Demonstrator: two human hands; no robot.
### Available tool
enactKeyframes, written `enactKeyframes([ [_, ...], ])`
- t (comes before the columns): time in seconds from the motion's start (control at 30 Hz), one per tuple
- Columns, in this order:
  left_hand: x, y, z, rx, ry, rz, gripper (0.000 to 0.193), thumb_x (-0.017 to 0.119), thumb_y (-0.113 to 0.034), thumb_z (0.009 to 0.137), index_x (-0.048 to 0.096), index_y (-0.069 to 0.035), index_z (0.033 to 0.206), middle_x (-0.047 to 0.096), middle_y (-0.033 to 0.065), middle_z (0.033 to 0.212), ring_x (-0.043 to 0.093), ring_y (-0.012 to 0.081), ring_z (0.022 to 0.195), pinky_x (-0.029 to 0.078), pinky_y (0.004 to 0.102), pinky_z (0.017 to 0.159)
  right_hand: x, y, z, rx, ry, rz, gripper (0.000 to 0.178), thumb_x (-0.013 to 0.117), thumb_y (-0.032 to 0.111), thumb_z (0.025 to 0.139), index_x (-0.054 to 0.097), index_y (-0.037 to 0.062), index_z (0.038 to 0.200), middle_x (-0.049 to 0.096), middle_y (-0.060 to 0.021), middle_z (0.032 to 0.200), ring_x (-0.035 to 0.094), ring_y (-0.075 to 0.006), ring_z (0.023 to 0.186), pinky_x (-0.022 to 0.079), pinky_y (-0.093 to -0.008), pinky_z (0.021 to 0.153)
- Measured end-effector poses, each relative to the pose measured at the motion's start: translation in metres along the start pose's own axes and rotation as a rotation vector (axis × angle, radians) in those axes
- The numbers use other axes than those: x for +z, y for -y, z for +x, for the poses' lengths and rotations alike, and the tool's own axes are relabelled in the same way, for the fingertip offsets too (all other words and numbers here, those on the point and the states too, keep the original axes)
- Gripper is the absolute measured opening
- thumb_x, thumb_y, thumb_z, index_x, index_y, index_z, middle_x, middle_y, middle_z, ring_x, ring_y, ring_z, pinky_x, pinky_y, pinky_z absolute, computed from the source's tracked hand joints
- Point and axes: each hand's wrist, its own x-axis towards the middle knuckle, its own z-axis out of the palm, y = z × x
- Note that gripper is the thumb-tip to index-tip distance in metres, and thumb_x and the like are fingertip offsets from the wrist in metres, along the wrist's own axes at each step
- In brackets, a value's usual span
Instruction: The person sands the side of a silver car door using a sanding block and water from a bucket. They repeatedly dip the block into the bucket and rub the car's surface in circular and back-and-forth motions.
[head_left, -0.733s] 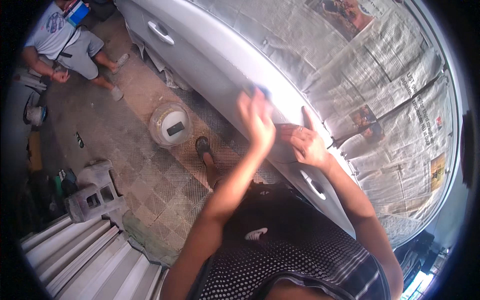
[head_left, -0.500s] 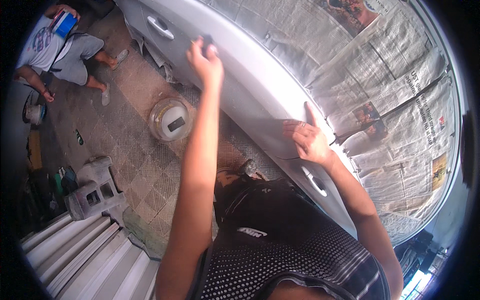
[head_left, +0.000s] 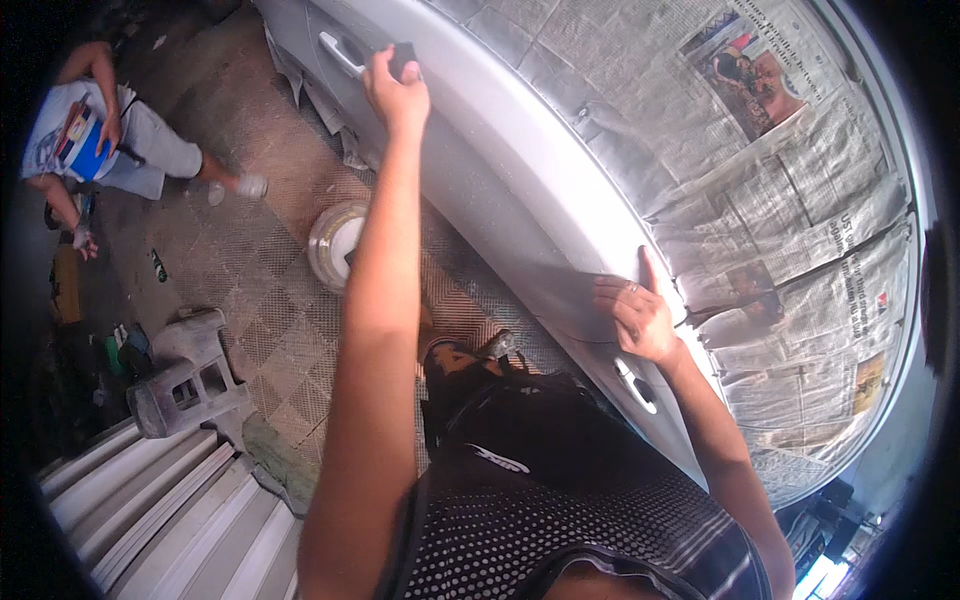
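My left hand point(head_left: 400, 98) grips a small dark block point(head_left: 403, 58) and presses it to the silver car door point(head_left: 520, 225), close to the far door handle point(head_left: 341, 52). Thumb and fingers sit on either side of the block. Nearer to me, my right hand point(head_left: 640, 318) rests on the door, index finger stretched along its upper edge and the other fingers loosely bent, holding nothing. A ring shows on one finger. Just below that hand is the nearer door handle point(head_left: 635, 386). Newspaper sheets point(head_left: 790, 230) cover the window area and what lies beyond.
A round tub point(head_left: 325, 245) of whitish liquid stands on the floor, partly behind my left forearm. At the left are a worn plastic stool point(head_left: 190, 375) and long pale panels point(head_left: 170, 520). Upper left, another person point(head_left: 120, 140) carries a blue and white container point(head_left: 86, 145).
My left hand has moved up the door toward the far handle with the block. My right hand still rests on the door. The other person has shifted and lowered the container.
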Motion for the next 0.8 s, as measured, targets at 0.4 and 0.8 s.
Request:
enactKeyframes([
  [0.4, 0.027, -0.040, -0.119, 0.006, 0.106, 0.120, 0.038, 0.060, -0.005, 0.100, 0.053, 0.001, 0.137, 0.053, 0.0190, 0.126, 0.058, 0.0303, 0.118, 0.048, 0.0407, 0.100, 0.002, 0.003, -0.025, 0.065, -0.074, -0.004, 0.027, 0.057, -0.007, 0.069, 0.071, 0.0051, 0.089, 0.076, -0.0062, 0.101, 0.073, -0.0218, 0.109, 0.019, -0.0686, 0.124],
  [0.8, -0.228, 0.118, -0.200, -0.077, 0.394, 0.409, 0.047, 0.068, -0.018, 0.096, 0.057, 0.002, 0.138, 0.061, 0.0229, 0.137, 0.056, 0.0387, 0.130, 0.042, 0.0458, 0.112, 0.012, -0.002, -0.011, 0.018, -0.208, -0.050, 0.048, 0.064, -0.004, 0.071, 0.070, 0.0043, 0.117, 0.063, -0.0109, 0.140, 0.052, -0.0270, 0.141, 0.020, -0.0595, 0.127],
])
